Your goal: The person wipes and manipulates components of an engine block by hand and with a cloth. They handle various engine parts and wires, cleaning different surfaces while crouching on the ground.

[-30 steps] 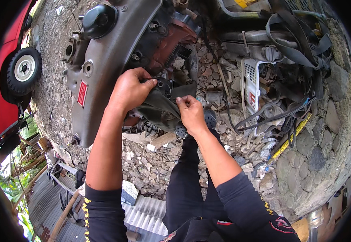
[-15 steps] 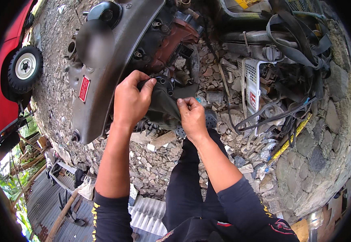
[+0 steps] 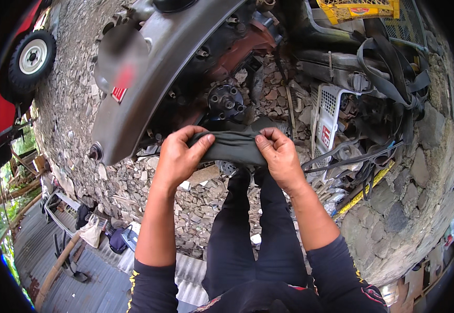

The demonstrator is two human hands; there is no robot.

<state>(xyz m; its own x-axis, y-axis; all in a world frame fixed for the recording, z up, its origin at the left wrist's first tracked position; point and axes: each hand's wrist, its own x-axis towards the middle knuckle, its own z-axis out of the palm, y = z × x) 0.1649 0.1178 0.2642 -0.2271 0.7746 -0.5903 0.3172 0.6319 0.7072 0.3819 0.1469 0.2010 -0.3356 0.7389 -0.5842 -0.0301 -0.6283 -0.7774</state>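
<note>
While both arms reach forward from the lower edge of the view, the left hand (image 3: 177, 156) and the right hand (image 3: 279, 154) hold a dark grey cloth (image 3: 235, 147) stretched between them. The left hand's fingers (image 3: 198, 148) are curled shut over the cloth's left end, thumb on top. The right hand pinches the right end, fingertips (image 3: 263, 140) pressed down onto the fabric. The cloth hangs taut at chest height, above the person's black trousers (image 3: 242, 235) and in front of the machinery.

Just behind the cloth sits a round metal hub (image 3: 226, 100) with bolts, part of a rusty reddish engine (image 3: 248, 41). A long grey curved metal panel (image 3: 148, 78) runs diagonally above the left hand. To the right of the right hand stands a white plastic crate (image 3: 327, 117), with black rubber straps (image 3: 389, 68) draped over nearby parts and a yellow strip (image 3: 365, 190) lying on the stones. The ground (image 3: 112, 182) is loose grey rubble. At the far left, a small white-rimmed wheel (image 3: 31, 57) sits against a red vehicle (image 3: 0, 112).
</note>
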